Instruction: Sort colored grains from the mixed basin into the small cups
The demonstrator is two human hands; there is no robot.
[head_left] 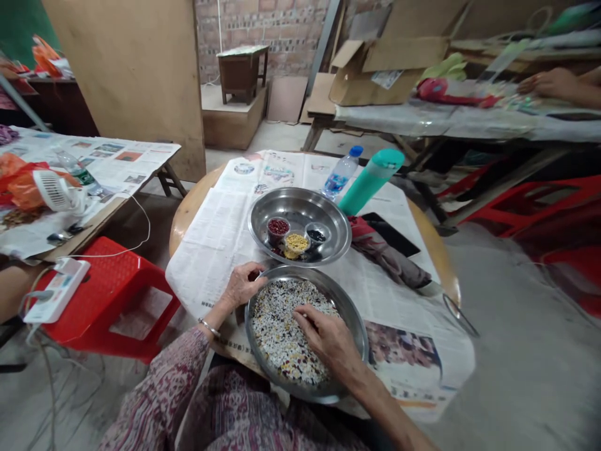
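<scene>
A steel bowl (359,316) close to my body holds a mix of white rice grains with yellow, dark and red beans (282,326). My left hand (243,285) grips its upper left rim, fingers curled. Over the grains, my right hand (326,338) has its thumb and fingertips pressed together at the surface; anything between them is too small to make out. Just beyond stands a second steel bowl (335,235). Inside it are three small clear cups: one of red beans (278,227), one of yellow kernels (297,241) and one of black beans (316,235).
Newspaper (206,232) covers the round table. Behind the bowls stand a water bottle (344,170) and a tilted green bottle (373,181); a dark phone (389,235) and folded umbrella (389,257) lie right. A red stool (113,294) with a power strip (59,291) stands left. Another person's hands (551,84) show upper right.
</scene>
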